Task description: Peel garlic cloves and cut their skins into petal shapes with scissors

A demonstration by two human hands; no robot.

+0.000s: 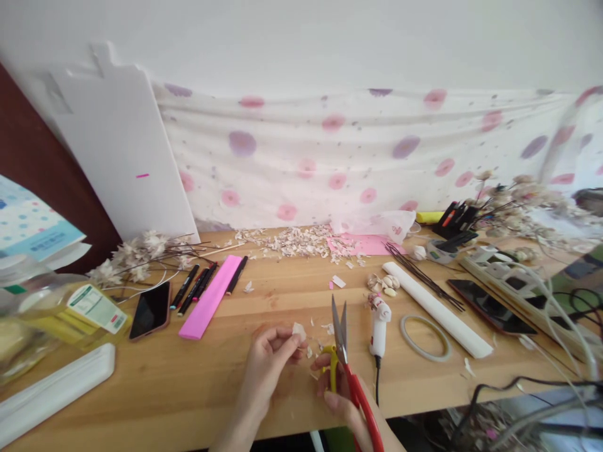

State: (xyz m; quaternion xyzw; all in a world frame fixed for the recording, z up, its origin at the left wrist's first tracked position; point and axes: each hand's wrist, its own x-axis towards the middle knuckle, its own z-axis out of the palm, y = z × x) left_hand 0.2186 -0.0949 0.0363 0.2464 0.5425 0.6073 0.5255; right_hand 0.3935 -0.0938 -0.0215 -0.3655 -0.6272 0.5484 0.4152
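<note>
My left hand (269, 361) pinches a small pale shell-like piece (298, 330) between thumb and fingertips, just above the wooden table (188, 383). My right hand (343, 397) grips scissors (342, 342) with red and yellow handles, blades pointing up and slightly parted, a few centimetres right of the piece. Small white scraps lie on the table below both hands.
A white glue gun (379, 325), a tape ring (424, 337), a long white bar (438, 309) and a dark phone (490, 306) lie to the right. At left are a pink paper strip (211, 304), pens (194, 287), another phone (150, 309) and dried flowers (136, 254). Scrap pile (301, 242) at back.
</note>
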